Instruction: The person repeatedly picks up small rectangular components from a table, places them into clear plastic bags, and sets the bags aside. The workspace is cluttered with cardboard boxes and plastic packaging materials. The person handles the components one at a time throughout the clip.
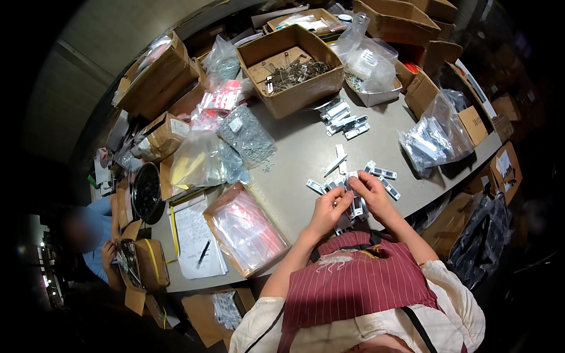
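Wearer's side of the open carton (312, 92): left hand (329, 210) and right hand (374, 193), fingers narrowed, contents unclear; a metal latch (316, 186), long axis slanting toward the nearer, left hand.

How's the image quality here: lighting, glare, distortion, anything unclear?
In the head view: tabletop well lit, its outline bowed, picture corners black; bright glints on the clear bag at right; co-worker's head blurred out; detail between left hand and right hand too small to make out.
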`<control>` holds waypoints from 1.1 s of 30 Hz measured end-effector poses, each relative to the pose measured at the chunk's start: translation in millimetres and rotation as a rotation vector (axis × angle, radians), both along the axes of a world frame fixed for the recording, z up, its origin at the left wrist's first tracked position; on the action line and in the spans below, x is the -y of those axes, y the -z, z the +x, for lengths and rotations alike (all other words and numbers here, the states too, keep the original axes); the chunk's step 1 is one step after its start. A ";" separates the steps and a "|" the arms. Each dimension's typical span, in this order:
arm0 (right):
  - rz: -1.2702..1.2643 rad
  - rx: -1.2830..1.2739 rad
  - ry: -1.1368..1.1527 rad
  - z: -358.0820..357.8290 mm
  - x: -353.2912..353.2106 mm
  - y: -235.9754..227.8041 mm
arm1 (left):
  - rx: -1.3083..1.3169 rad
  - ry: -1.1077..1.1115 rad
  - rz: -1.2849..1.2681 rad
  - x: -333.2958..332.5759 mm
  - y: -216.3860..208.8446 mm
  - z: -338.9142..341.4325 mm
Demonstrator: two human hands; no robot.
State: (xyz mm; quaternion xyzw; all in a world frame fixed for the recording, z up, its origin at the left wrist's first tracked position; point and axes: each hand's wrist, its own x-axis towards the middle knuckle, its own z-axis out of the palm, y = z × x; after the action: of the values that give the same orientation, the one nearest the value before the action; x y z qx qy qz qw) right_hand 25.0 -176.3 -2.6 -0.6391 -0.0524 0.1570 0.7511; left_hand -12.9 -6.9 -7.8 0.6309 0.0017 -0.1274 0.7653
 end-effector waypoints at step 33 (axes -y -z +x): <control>0.003 0.044 0.133 4.7 -4.6 5.5 | -0.050 -0.013 -0.151 13.4 -2.1 7.2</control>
State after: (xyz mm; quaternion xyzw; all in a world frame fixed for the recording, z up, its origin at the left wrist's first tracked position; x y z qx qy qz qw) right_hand 29.7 -171.7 -8.1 -0.6435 -0.0266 0.0926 0.7594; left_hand -5.7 -20.3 -5.7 0.5679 0.0152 -0.1377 0.8113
